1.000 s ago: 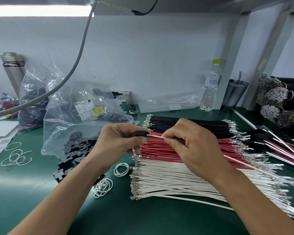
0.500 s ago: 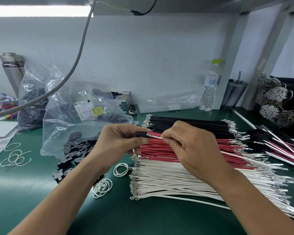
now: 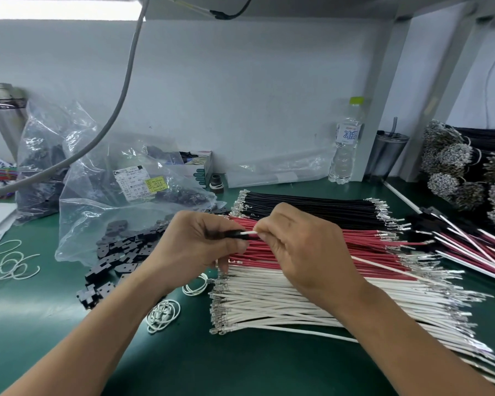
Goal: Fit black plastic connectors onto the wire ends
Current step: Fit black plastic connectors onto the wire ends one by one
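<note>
My left hand [image 3: 195, 247] pinches a small black plastic connector [image 3: 236, 234] between thumb and fingers. My right hand [image 3: 300, 247] pinches a white wire [image 3: 249, 233] close to its end, and that end sits in the connector's mouth; the rest of this wire trails right past the wrist. Below the hands lie flat rows of black wires [image 3: 312, 207], red wires [image 3: 363, 247] and white wires [image 3: 283, 304], all with metal terminals. A heap of loose black connectors [image 3: 117, 252] spills from a clear bag on the left.
Clear plastic bags [image 3: 106, 195] with labels stand at the back left, and a grey cable [image 3: 120, 104] hangs across them. White rubber bands [image 3: 163, 312] lie on the green mat. A water bottle [image 3: 346, 144] and a cup [image 3: 386, 152] stand at the back. Finished harnesses [image 3: 469, 247] lie at right.
The right hand has pushed the white wire leftward, so less bare wire shows between the fingers and the connector. The left hand has held its place.
</note>
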Demonstrator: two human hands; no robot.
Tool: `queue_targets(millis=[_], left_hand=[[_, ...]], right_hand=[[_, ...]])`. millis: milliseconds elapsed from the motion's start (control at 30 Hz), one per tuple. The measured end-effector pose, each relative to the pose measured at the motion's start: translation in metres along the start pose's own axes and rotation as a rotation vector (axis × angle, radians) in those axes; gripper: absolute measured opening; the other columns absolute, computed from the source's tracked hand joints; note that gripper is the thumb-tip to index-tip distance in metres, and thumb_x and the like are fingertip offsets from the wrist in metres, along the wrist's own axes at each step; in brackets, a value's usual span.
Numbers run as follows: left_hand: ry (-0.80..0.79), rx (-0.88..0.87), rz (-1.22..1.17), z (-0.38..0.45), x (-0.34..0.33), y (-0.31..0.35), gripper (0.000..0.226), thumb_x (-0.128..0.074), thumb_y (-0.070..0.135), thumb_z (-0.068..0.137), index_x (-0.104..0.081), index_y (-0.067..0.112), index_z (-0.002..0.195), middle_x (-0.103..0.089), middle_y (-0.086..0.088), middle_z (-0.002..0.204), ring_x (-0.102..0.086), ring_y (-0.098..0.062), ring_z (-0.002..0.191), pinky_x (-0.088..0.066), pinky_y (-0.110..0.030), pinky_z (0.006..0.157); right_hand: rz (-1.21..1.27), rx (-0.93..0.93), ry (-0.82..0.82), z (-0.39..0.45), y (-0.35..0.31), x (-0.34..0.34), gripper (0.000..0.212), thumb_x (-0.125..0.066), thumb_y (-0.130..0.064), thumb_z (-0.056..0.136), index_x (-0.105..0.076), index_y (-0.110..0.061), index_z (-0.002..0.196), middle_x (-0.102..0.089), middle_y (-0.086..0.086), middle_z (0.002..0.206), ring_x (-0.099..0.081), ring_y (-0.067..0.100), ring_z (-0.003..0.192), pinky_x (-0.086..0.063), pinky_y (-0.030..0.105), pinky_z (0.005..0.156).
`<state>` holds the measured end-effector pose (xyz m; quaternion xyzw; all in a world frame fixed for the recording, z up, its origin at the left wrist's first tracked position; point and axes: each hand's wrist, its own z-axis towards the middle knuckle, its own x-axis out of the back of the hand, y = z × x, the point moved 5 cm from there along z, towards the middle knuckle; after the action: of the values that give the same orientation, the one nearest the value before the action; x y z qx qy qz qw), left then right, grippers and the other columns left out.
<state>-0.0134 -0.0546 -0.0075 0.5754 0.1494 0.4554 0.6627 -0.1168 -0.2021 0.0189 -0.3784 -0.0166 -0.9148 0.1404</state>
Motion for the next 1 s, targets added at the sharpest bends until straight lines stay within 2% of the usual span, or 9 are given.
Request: queue_targets(millis=[100, 233, 367, 500, 633, 733, 800, 900, 1000], left_hand=[[0.005, 0.010, -0.063, 0.001, 0.000, 0.002, 0.016, -0.082, 0.031, 0.076, -0.083, 0.026, 0.092, -0.076, -0.006, 0.070, -0.065, -0.015, 0.052, -0.053, -0.022, 0.051], [-0.008, 0.005, -0.021, 0.000, 0.000, 0.003, 0.016, -0.081, 0.033, 0.077, -0.083, 0.027, 0.092, -0.078, -0.008, 0.076, -0.066, -0.016, 0.053, -0.054, -0.024, 0.053], [-0.009, -0.032, 0.045, -0.001, -0.003, 0.006, 0.015, -0.080, 0.036, 0.077, -0.083, 0.030, 0.090, -0.075, -0.006, 0.068, -0.066, -0.014, 0.051, -0.054, -0.023, 0.053], [-0.019, -0.025, 0.058, -0.002, -0.001, 0.008, 0.014, -0.080, 0.036, 0.077, -0.083, 0.030, 0.090, -0.073, -0.007, 0.064, -0.067, -0.017, 0.053, -0.055, -0.025, 0.056], [0.050, -0.040, -0.091, 0.000, 0.010, 0.014, 0.020, -0.080, 0.028, 0.076, -0.083, 0.021, 0.094, -0.076, -0.011, 0.072, -0.067, -0.020, 0.056, -0.055, -0.028, 0.058], [0.109, -0.045, -0.212, -0.001, 0.018, 0.014, 0.023, -0.079, 0.025, 0.074, -0.083, 0.016, 0.095, -0.077, -0.016, 0.079, -0.067, -0.020, 0.058, -0.058, -0.026, 0.057], [0.154, -0.034, -0.234, -0.003, 0.022, 0.016, 0.027, -0.078, 0.027, 0.073, -0.083, 0.020, 0.098, -0.078, -0.015, 0.085, -0.069, -0.020, 0.063, -0.059, -0.025, 0.059], [0.183, -0.046, -0.172, -0.006, 0.026, 0.023, 0.035, -0.079, 0.033, 0.075, -0.079, 0.032, 0.110, -0.080, -0.003, 0.103, -0.076, -0.023, 0.085, -0.061, -0.022, 0.072], [0.184, -0.103, 0.023, -0.008, 0.033, 0.034, 0.029, -0.080, 0.034, 0.076, -0.081, 0.036, 0.105, -0.079, 0.007, 0.106, -0.076, -0.021, 0.093, -0.064, -0.031, 0.081]], right_hand=[[0.046, -0.073, 0.048, 0.001, 0.011, 0.006, 0.014, -0.060, -0.031, 0.098, -0.070, -0.021, 0.094, -0.060, -0.011, 0.086, -0.056, 0.008, 0.066, -0.043, 0.022, 0.053], [0.018, -0.027, 0.031, 0.000, 0.006, -0.002, 0.011, -0.064, -0.021, 0.099, -0.066, -0.016, 0.090, -0.057, -0.007, 0.085, -0.052, 0.012, 0.064, -0.046, 0.030, 0.052], [-0.032, 0.034, 0.034, -0.001, 0.003, -0.006, 0.011, -0.065, -0.014, 0.097, -0.064, -0.012, 0.086, -0.055, -0.001, 0.082, -0.050, 0.016, 0.061, -0.047, 0.036, 0.049], [-0.082, 0.099, 0.046, -0.004, 0.002, -0.002, 0.013, -0.061, -0.020, 0.100, -0.066, -0.016, 0.088, -0.056, -0.006, 0.081, -0.048, 0.011, 0.061, -0.044, 0.031, 0.046], [-0.093, 0.053, 0.183, 0.007, 0.008, 0.012, 0.016, -0.059, -0.031, 0.101, -0.069, -0.020, 0.095, -0.059, -0.008, 0.088, -0.051, 0.011, 0.080, -0.042, 0.024, 0.064], [-0.046, -0.035, 0.045, 0.005, 0.017, 0.009, 0.026, -0.055, -0.040, 0.101, -0.067, -0.021, 0.115, -0.061, -0.007, 0.101, -0.057, 0.012, 0.092, -0.046, 0.026, 0.074], [-0.046, -0.064, 0.037, 0.002, 0.022, 0.018, 0.025, -0.056, -0.039, 0.101, -0.070, -0.023, 0.114, -0.064, -0.010, 0.094, -0.062, 0.011, 0.084, -0.048, 0.027, 0.066], [-0.182, -0.034, 0.214, 0.007, 0.036, 0.061, 0.021, -0.059, -0.032, 0.101, -0.075, -0.018, 0.104, -0.065, -0.006, 0.084, -0.059, 0.013, 0.070, -0.043, 0.026, 0.057], [-0.367, -0.106, 0.256, 0.001, 0.077, 0.113, 0.023, -0.053, -0.037, 0.103, -0.071, -0.024, 0.101, -0.061, -0.008, 0.083, -0.057, 0.016, 0.069, -0.031, 0.024, 0.052]])
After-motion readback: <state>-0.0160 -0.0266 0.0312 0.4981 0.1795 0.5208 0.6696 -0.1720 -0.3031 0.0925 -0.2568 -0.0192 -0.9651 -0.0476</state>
